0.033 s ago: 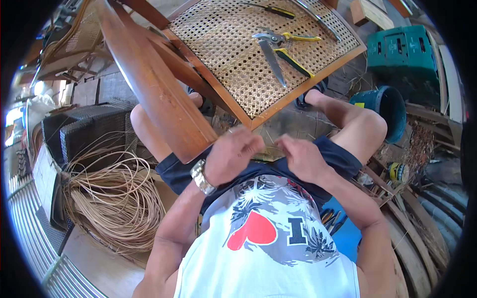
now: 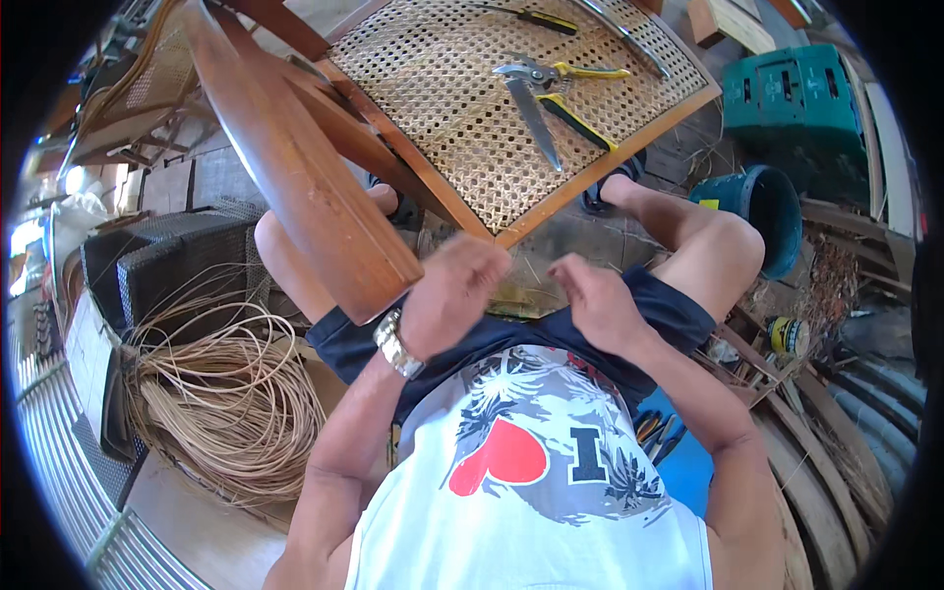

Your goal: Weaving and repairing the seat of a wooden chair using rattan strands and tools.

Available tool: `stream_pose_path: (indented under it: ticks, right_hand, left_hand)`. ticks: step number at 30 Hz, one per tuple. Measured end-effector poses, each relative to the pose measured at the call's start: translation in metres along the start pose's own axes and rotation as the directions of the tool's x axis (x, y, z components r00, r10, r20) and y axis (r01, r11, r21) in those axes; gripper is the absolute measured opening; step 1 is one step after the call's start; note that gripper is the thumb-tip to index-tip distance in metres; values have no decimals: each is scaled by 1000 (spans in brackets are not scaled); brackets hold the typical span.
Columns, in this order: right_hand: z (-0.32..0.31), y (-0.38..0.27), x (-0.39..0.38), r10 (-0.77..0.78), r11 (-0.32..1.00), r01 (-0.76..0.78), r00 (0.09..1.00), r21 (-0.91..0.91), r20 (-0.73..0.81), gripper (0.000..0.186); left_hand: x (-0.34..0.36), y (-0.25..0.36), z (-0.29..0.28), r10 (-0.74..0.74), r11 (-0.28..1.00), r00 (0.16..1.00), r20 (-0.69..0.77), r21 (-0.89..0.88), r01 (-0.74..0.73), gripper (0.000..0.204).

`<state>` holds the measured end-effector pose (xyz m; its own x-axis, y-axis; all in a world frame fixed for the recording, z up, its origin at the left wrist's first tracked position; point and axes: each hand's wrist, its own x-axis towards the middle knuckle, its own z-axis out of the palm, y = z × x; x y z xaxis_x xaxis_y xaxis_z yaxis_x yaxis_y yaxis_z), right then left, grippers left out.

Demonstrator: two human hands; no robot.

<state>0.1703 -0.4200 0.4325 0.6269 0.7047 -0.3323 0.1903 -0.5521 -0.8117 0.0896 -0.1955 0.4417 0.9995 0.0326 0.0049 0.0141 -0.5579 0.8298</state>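
Note:
My left hand [image 2: 454, 293], with a metal watch [image 2: 393, 344] on its wrist, hovers by the near corner of the woven cane seat [image 2: 423, 98]. Its fingers are curled together and slightly blurred. Across a small gap is my right hand [image 2: 598, 305], thumb and fingers pinched; whatever either hand holds is too thin or hidden to make out. On the seat lie pruning shears [image 2: 560, 108] with yellow and dark handles, a yellow-and-black handled tool [image 2: 546, 20] and a slim metal rod-like tool [image 2: 629, 39]. A curved wooden chair part [image 2: 305, 177] rises left of the seat.
A coil of cane strands [image 2: 236, 413] lies at the left beside dark mesh-covered pieces [image 2: 182, 265]. To the right are a teal bucket [image 2: 772, 221], a green crate [image 2: 796, 103], a small yellow-labelled tin [image 2: 787, 336] and wooden strips [image 2: 816, 472]. Scissors [image 2: 649, 428] sit on something blue by my right side.
My left hand has shifted slightly up and left, toward the seat's corner. The right hand is nearly where it was, and the view has moved a little.

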Motion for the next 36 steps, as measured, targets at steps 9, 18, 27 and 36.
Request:
stream_pose_path:
  ticks: [9, 18, 27, 36]
  right_hand:
    - [39, 10, 20, 229, 706, -103, 969, 700, -88, 39]
    - [45, 9, 28, 255, 343, -117, 967, 932, 28, 34]
    - [51, 4, 24, 122, 834, 28, 965, 552, -233, 32]
    - [58, -1, 18, -117, 992, 91, 923, -87, -368, 44]
  left_hand:
    - [36, -30, 7, 21, 989, 994, -105, 147, -6, 11]
    - [46, -46, 3, 66, 987, 996, 63, 141, -74, 12]
    - [61, -41, -8, 69, 974, 969, 236, 192, -116, 11]
    - [53, -46, -3, 222, 909, 957, 184, 316, -272, 9]
